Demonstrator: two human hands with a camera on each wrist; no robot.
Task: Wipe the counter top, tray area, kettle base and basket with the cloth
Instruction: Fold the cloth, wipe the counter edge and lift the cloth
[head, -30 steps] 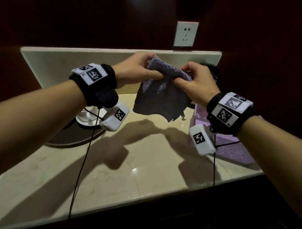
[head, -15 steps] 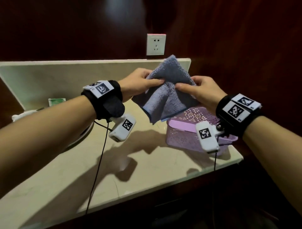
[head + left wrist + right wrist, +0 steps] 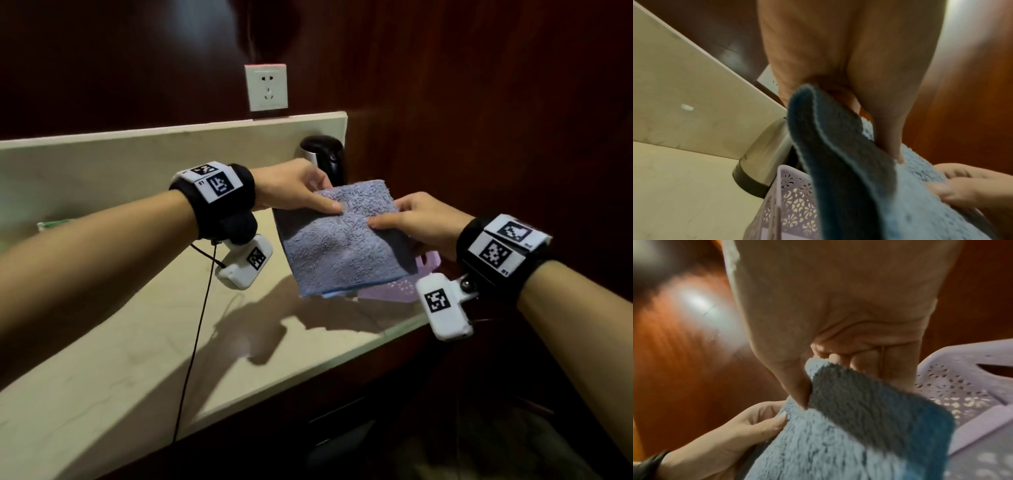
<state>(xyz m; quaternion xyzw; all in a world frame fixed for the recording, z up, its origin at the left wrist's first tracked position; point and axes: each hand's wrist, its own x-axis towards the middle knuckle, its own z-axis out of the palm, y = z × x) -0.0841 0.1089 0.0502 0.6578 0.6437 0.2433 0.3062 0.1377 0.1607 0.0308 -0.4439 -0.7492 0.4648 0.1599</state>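
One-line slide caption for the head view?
Both hands, left and right, pinch a folded blue cloth above the purple basket.

Hotel-rm tea nook: kettle (image 3: 323, 156), marble counter (image 3: 137, 359)

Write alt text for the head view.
Both hands, left hand and right hand, hold a folded blue-grey cloth flat in the air above a purple basket on a beige counter. A dark kettle stands behind, below a wall socket.
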